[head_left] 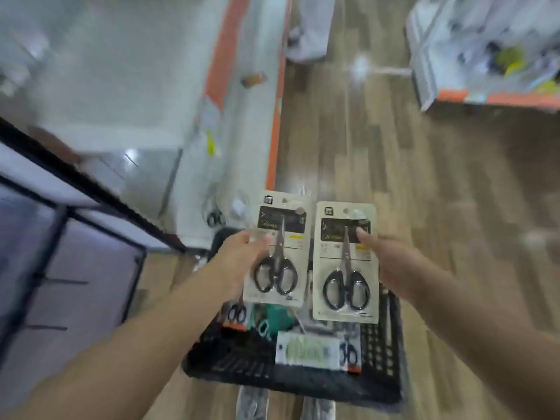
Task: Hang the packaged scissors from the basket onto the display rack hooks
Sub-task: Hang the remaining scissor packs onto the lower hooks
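Two scissors packs are being held upright over the basket point(380, 353), hang-holes uppermost for hooking: one pack point(280, 247) pinched by the left hand point(242, 256), the other pack point(345, 259) by the right hand point(391, 259).

A shop: display shelving point(485, 56), carded scissors point(277, 250), stock basket point(378, 344).

No print can be read: the black label bands on both scissors cards point(345, 262) above the basket point(378, 344) are blurred.

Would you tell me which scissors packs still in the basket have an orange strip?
The pack at the basket's left and the one at lower right.
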